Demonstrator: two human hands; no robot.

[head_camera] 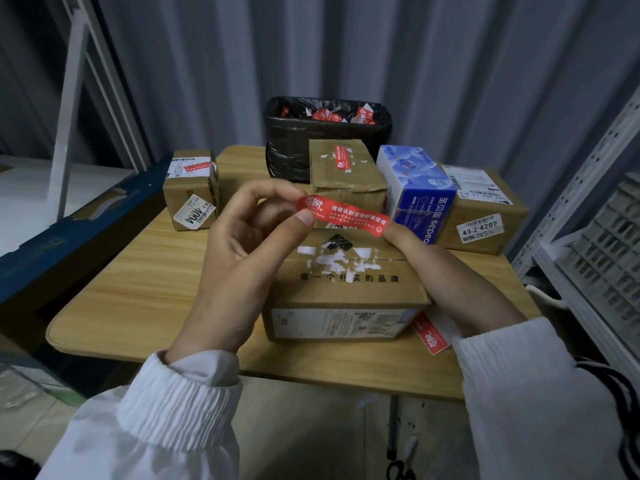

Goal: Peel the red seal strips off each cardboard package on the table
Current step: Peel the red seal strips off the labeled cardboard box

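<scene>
A red seal strip [346, 220] with white print is stretched in the air between my two hands, above a cardboard package [349, 289] in the middle of the table. My left hand [249, 251] pinches the strip's left end between thumb and forefinger. My right hand [446, 275] holds its right end. The package's top shows white torn patches, and another red strip [429, 336] sticks out at its lower right side. A small package [190, 188] at the back left and a package [343, 168] at the back middle each carry a red strip.
A black-lined bin [325, 133] with several red strips inside stands at the far edge of the wooden table [138, 289]. A blue and white box [415, 192] and a labelled cardboard package [485, 209] stand at the back right. Metal shelving [595, 220] rises on the right.
</scene>
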